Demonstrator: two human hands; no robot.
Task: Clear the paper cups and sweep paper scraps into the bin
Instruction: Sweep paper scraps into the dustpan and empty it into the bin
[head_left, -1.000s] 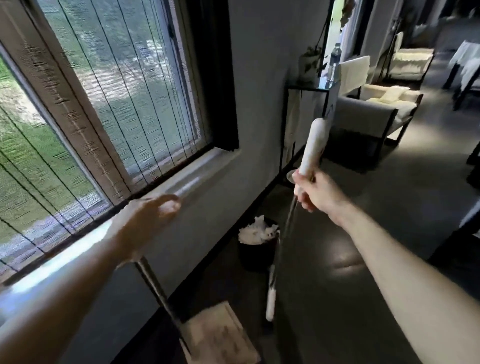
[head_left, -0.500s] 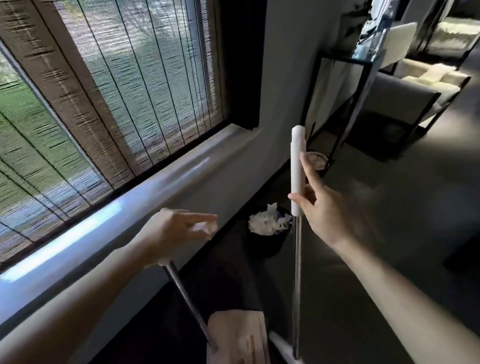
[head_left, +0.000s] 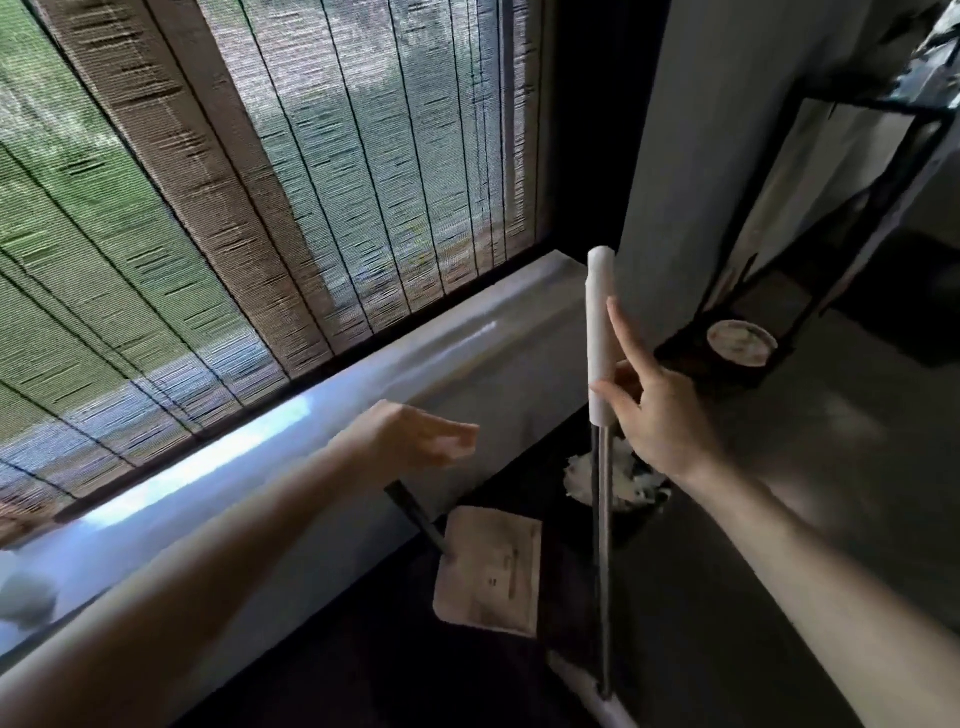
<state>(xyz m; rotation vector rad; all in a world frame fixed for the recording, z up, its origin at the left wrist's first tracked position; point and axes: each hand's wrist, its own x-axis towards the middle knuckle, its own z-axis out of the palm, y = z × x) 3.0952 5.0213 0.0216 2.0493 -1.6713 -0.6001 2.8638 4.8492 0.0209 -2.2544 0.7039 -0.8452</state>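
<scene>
- Trouble at the far left: the sill carries a pale rounded lump, too blurred to name; if it is a paper cup, it may get overlooked.
- Next, the left hand hovers flat, fingers straight and relaxed, gripping nothing. The dustpan handle ends just under the wrist, and I cannot tell whether they touch. If it is unsupported, it could slide down the wall.
- On the floor, the dustpan lies just beside the bin; a careless swing of the broom could knock it aside.
- Upright, the broom has its head on the floor and its shaft crosses in front of the bin.
- Behind that shaft, the bin is heaped with paper scraps. A tipping shaft could flick some back out.
- Holding the white grip, the right hand only pinches lightly, thumb against it and index finger straight alongside. That slack hold could let the broom fall.
- Further right, a round pale thing sits low down; cup or dish, I cannot tell.
</scene>
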